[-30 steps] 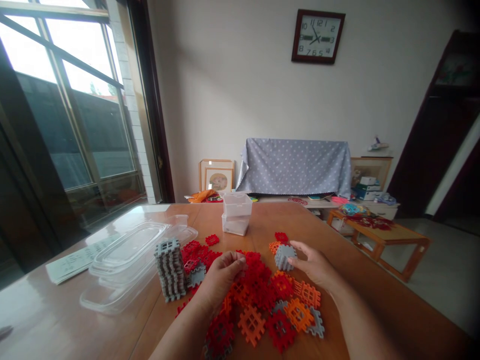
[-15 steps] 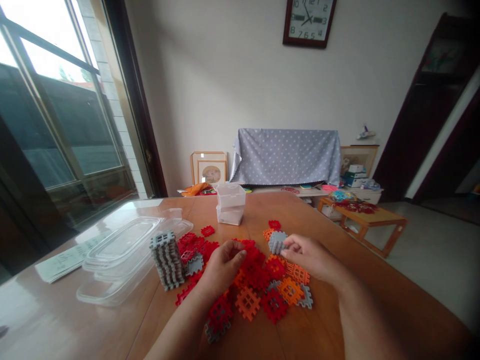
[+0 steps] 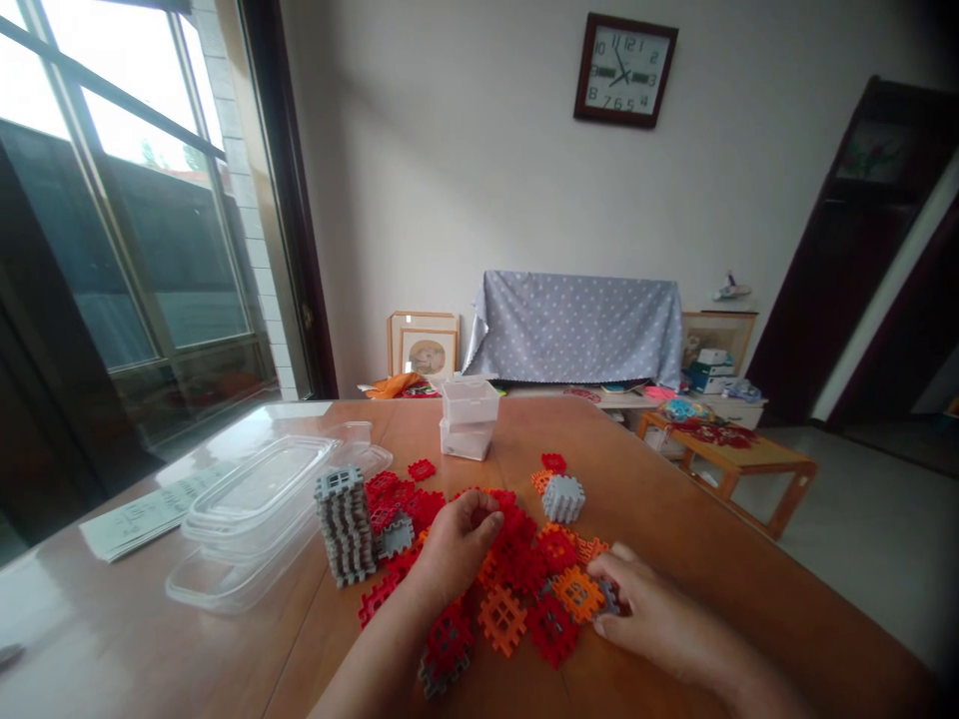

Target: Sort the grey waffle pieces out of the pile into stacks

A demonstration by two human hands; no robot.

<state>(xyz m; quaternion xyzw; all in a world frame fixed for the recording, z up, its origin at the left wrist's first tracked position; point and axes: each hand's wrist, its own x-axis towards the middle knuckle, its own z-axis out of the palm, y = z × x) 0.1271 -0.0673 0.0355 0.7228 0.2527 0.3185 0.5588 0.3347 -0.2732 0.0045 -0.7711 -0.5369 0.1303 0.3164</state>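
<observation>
Several notched plastic building tiles in red, orange and grey lie in a loose pile on the wooden table. My left hand [image 3: 466,537] is over the red tiles [image 3: 516,549], thumb and fingertips pinched together; anything between them is too hidden to name. At the right of the pile, my right hand [image 3: 648,604] has thumb and index finger apart around a grey tile [image 3: 610,597]. That tile lies partly beneath an orange tile [image 3: 578,595]. A short stack of grey tiles [image 3: 563,498] sits beyond my right hand. The taller grey stack [image 3: 345,524] stands left of the pile.
Two small clear boxes [image 3: 469,417], one atop the other, stand behind the pile. Clear plastic lids or trays [image 3: 259,489] and a paper sheet [image 3: 142,514] lie on the left. The table's [image 3: 749,599] edge runs along the right, with a low side table [image 3: 726,459] beyond.
My right hand has left the short grey stack and moved down toward me to the grey tile beside the orange one. My left hand keeps its pinch over the pile. The view has tipped up slightly.
</observation>
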